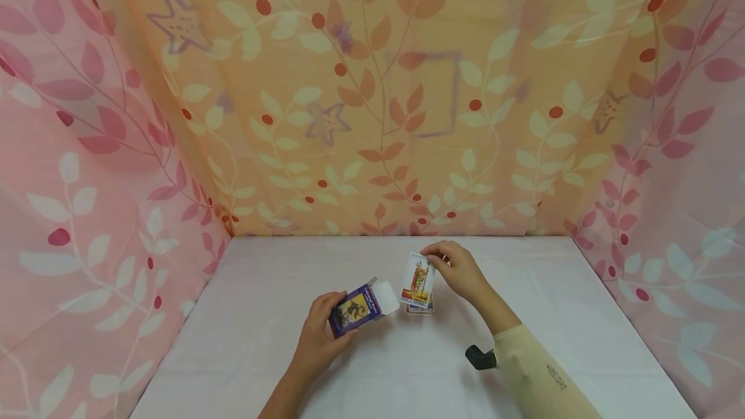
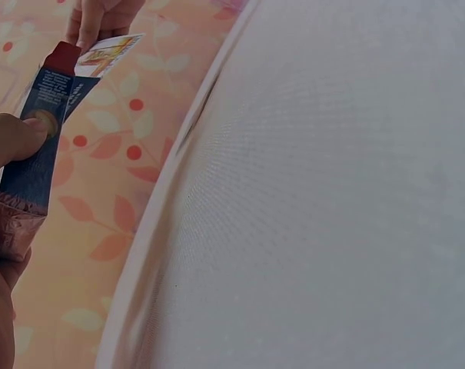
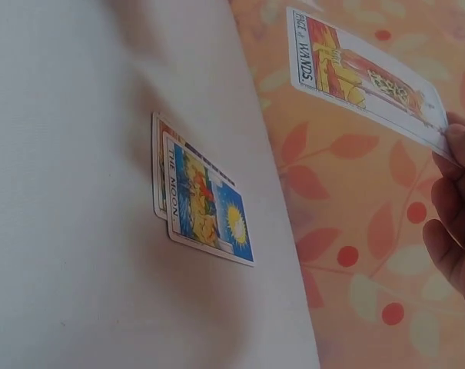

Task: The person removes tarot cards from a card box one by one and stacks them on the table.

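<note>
Card (image 3: 367, 81) clear of pile (image 3: 209, 201), right fingers (image 3: 464, 144) pinching edge.

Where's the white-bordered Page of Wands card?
In the head view, the card is right of centre, pinched by the right hand, beside the purple cardboard box.

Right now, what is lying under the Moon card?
Under the Moon card, another card sticks out, showing a strip of border and picture. No readable title shows, and most of it is covered; I can't tell whether more cards lie below.
</note>
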Tool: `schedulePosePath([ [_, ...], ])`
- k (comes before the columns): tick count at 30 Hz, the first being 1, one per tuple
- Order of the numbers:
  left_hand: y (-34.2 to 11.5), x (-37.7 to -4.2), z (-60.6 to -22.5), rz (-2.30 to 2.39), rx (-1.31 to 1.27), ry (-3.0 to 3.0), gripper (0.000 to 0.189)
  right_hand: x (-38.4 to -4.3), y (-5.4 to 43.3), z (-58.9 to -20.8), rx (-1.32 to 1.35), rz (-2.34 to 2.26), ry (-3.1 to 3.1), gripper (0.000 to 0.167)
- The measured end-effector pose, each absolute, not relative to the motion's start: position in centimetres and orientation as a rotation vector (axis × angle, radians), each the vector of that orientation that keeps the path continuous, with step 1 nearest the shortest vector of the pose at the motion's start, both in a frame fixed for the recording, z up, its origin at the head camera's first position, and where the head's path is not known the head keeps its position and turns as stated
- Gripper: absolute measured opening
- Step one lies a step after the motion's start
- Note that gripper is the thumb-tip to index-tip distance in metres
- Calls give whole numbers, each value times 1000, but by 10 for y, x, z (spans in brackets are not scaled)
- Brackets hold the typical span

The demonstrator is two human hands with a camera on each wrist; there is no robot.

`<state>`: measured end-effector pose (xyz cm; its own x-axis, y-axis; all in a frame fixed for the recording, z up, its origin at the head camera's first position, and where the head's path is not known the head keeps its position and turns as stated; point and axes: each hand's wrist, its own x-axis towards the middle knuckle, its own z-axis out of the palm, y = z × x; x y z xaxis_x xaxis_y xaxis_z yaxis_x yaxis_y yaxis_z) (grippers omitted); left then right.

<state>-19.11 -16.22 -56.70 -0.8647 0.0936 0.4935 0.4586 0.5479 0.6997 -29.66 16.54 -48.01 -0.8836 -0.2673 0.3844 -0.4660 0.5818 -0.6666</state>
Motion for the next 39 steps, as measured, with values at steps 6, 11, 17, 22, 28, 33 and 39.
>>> schedulePosePath([
  [6, -162, -191, -567, -1247, -459, -2376, 87, -302, 165, -484, 606, 1207, -2585, 14],
  [11, -162, -191, -566, -1244, -471, -2363, 85, -308, 165, -492, 590, 1217, -2614, 13],
  [17, -162, -191, -566, -1240, -458, -2368, 87, -315, 165, -501, 584, 1244, -2649, 13],
  [22, -163, -193, -567, -1245, -442, -2381, 86, -322, 166, -507, 569, 1253, -2679, 13],
  [28, -163, -192, -567, -1252, -430, -2392, 85, -331, 166, -518, 515, 1264, -2727, 13],
  [33, -163, -192, -567, -1224, -438, -2388, 85, -336, 165, -528, 486, 1296, -2741, 12],
  [39, -163, -191, -567, -1254, -433, -2392, 84, -341, 166, -537, 457, 1323, -2771, 13],
])
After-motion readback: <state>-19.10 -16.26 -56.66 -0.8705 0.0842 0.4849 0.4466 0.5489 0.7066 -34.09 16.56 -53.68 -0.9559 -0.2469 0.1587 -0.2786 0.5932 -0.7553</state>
